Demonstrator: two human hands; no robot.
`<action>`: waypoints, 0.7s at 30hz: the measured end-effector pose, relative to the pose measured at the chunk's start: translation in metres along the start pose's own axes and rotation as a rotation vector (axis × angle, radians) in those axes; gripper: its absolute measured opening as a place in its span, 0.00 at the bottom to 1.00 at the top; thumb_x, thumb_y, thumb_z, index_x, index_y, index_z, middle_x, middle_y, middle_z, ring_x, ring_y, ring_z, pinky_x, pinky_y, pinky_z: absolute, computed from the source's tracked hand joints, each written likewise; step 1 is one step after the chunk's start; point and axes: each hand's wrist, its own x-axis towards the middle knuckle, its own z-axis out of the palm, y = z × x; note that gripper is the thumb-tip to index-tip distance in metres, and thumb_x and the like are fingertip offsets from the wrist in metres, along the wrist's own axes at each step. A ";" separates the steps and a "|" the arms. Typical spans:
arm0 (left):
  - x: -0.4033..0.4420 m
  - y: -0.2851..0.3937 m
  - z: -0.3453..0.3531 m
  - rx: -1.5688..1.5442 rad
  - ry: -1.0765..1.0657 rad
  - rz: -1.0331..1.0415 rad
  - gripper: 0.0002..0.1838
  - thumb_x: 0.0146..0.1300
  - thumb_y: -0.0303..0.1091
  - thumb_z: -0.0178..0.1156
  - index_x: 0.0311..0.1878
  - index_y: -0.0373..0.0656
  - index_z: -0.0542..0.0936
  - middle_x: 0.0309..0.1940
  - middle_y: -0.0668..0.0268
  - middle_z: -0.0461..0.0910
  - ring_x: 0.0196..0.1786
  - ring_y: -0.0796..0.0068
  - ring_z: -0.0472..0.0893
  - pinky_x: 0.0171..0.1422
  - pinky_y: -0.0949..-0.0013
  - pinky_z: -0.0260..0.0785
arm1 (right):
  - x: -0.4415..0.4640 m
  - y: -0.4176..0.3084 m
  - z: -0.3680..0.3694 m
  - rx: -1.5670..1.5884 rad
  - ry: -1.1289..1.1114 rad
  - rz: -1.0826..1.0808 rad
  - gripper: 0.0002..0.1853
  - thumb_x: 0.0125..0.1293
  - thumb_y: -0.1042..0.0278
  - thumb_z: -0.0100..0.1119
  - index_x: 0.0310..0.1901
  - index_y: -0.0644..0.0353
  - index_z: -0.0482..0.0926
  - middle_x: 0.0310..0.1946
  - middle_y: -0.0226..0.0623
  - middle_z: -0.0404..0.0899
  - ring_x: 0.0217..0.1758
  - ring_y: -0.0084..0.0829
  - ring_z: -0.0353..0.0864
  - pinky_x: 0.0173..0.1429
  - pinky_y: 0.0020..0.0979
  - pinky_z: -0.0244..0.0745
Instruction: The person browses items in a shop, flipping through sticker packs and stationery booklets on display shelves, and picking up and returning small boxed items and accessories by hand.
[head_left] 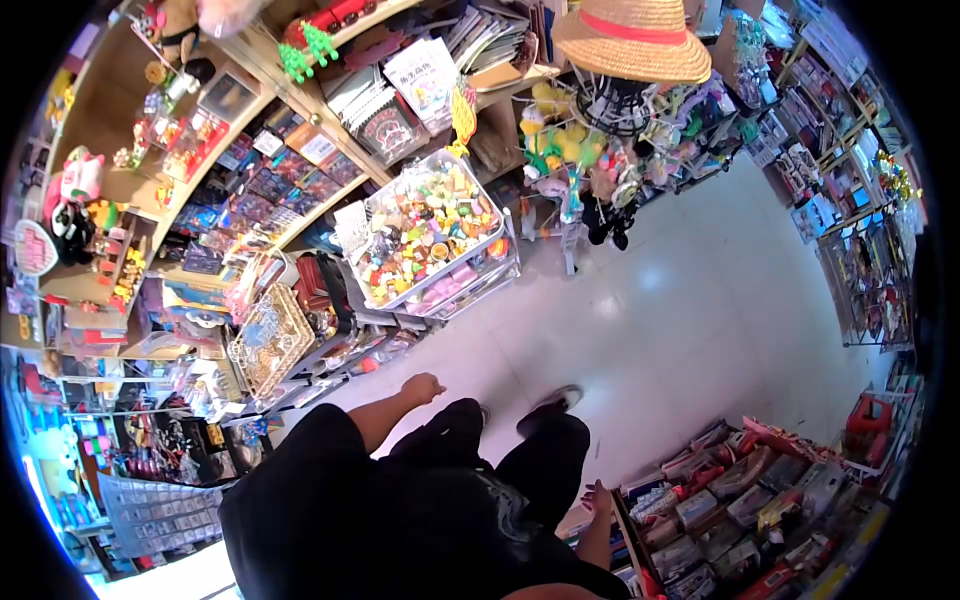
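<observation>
My left hand (424,388) hangs over the pale floor with its fingers curled in, and nothing shows in it. The nearest goods to it are a white bin (455,262) heaped with small colorful trinkets and a gold-patterned box (272,340). My right hand (597,497) is low at my other side, fingers apart and slightly bent, with no object visible in it. It is close to the edge of a wide display box (740,500) packed with wrapped goods; I cannot tell whether it touches that edge.
Wooden shelves (160,250) with figurines and packets line the left. A straw hat (635,40) with a red band tops a rack of hanging plush toys (600,150). More stocked racks (865,270) stand at the right. Pale tiled floor (660,310) runs between them.
</observation>
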 end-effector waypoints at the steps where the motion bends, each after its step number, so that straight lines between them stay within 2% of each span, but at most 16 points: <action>1: 0.002 0.025 -0.016 0.000 0.003 -0.005 0.28 0.64 0.62 0.58 0.30 0.42 0.86 0.28 0.54 0.85 0.38 0.53 0.85 0.45 0.49 0.76 | -0.011 0.004 -0.009 0.049 0.003 0.014 0.33 0.74 0.32 0.40 0.50 0.58 0.81 0.34 0.40 0.79 0.38 0.37 0.80 0.50 0.47 0.74; 2: 0.004 0.048 -0.029 0.030 -0.018 -0.062 0.31 0.64 0.65 0.57 0.28 0.43 0.86 0.26 0.57 0.84 0.35 0.56 0.85 0.44 0.52 0.75 | -0.026 0.005 -0.014 0.061 0.039 0.050 0.33 0.74 0.32 0.41 0.47 0.59 0.80 0.37 0.40 0.80 0.38 0.36 0.79 0.50 0.42 0.75; 3: 0.001 0.072 -0.034 0.060 -0.040 -0.117 0.33 0.64 0.68 0.55 0.26 0.44 0.86 0.24 0.60 0.84 0.32 0.59 0.84 0.43 0.55 0.75 | -0.036 0.001 -0.024 0.046 0.033 0.106 0.27 0.76 0.41 0.45 0.47 0.60 0.80 0.35 0.40 0.81 0.37 0.33 0.80 0.46 0.40 0.77; 5: -0.010 0.139 -0.068 0.135 -0.024 -0.158 0.40 0.63 0.75 0.48 0.24 0.44 0.86 0.24 0.60 0.84 0.34 0.57 0.85 0.45 0.54 0.75 | -0.032 -0.015 -0.049 0.092 0.018 0.120 0.27 0.76 0.41 0.45 0.46 0.60 0.80 0.34 0.39 0.80 0.35 0.32 0.80 0.43 0.39 0.75; 6: -0.006 0.164 -0.077 0.154 -0.036 -0.177 0.41 0.63 0.75 0.47 0.29 0.43 0.87 0.28 0.58 0.86 0.36 0.56 0.85 0.48 0.53 0.76 | -0.035 -0.023 -0.063 0.115 0.018 0.119 0.27 0.76 0.41 0.46 0.46 0.60 0.80 0.33 0.39 0.80 0.33 0.32 0.79 0.41 0.38 0.75; 7: 0.000 0.185 -0.078 0.154 -0.024 -0.173 0.41 0.63 0.75 0.47 0.29 0.43 0.87 0.28 0.58 0.86 0.36 0.56 0.85 0.48 0.53 0.76 | -0.034 -0.034 -0.076 0.130 0.015 0.109 0.26 0.75 0.41 0.46 0.46 0.61 0.80 0.32 0.39 0.80 0.32 0.32 0.79 0.40 0.38 0.74; 9: 0.025 0.216 -0.081 0.213 0.090 -0.046 0.38 0.64 0.69 0.49 0.38 0.38 0.88 0.36 0.48 0.86 0.45 0.45 0.85 0.52 0.47 0.76 | -0.034 -0.060 -0.102 0.166 0.016 0.080 0.26 0.75 0.42 0.47 0.46 0.61 0.80 0.30 0.39 0.79 0.30 0.31 0.78 0.36 0.36 0.73; 10: 0.039 0.235 -0.082 0.296 0.074 0.005 0.31 0.65 0.61 0.52 0.40 0.38 0.87 0.37 0.49 0.86 0.46 0.44 0.85 0.51 0.47 0.76 | -0.034 -0.074 -0.115 0.181 0.011 0.052 0.26 0.75 0.42 0.47 0.46 0.61 0.80 0.29 0.38 0.79 0.29 0.31 0.77 0.35 0.36 0.73; 11: 0.054 0.251 -0.087 0.306 0.067 0.014 0.31 0.65 0.61 0.52 0.40 0.38 0.87 0.37 0.49 0.86 0.46 0.44 0.85 0.51 0.47 0.76 | -0.033 -0.088 -0.127 0.200 0.019 0.012 0.26 0.75 0.42 0.48 0.45 0.61 0.80 0.29 0.38 0.79 0.27 0.31 0.77 0.33 0.35 0.72; 13: 0.083 0.290 -0.083 0.169 0.107 0.205 0.21 0.63 0.50 0.58 0.40 0.40 0.87 0.33 0.53 0.86 0.40 0.51 0.86 0.47 0.50 0.78 | -0.026 -0.116 -0.154 0.247 0.015 -0.094 0.25 0.74 0.43 0.49 0.45 0.62 0.80 0.27 0.38 0.78 0.25 0.30 0.76 0.30 0.34 0.71; 15: 0.094 0.341 -0.091 -0.111 0.006 0.211 0.14 0.62 0.43 0.62 0.38 0.41 0.86 0.29 0.58 0.86 0.33 0.61 0.86 0.43 0.54 0.78 | -0.017 -0.141 -0.177 0.312 0.027 -0.223 0.25 0.74 0.43 0.50 0.45 0.62 0.80 0.25 0.38 0.78 0.23 0.29 0.75 0.27 0.33 0.70; 17: 0.088 0.407 -0.112 -0.118 -0.061 0.211 0.11 0.61 0.40 0.64 0.37 0.43 0.86 0.27 0.60 0.85 0.29 0.69 0.84 0.41 0.58 0.78 | -0.010 -0.173 -0.194 0.387 0.060 -0.350 0.25 0.74 0.44 0.50 0.45 0.62 0.80 0.24 0.37 0.77 0.20 0.29 0.74 0.24 0.32 0.69; 21: 0.146 0.479 -0.120 -0.002 0.000 0.431 0.14 0.64 0.45 0.64 0.38 0.44 0.87 0.27 0.60 0.86 0.29 0.64 0.84 0.42 0.55 0.78 | 0.001 -0.252 -0.215 0.510 0.114 -0.503 0.24 0.73 0.44 0.52 0.44 0.63 0.80 0.20 0.36 0.76 0.15 0.28 0.72 0.18 0.29 0.66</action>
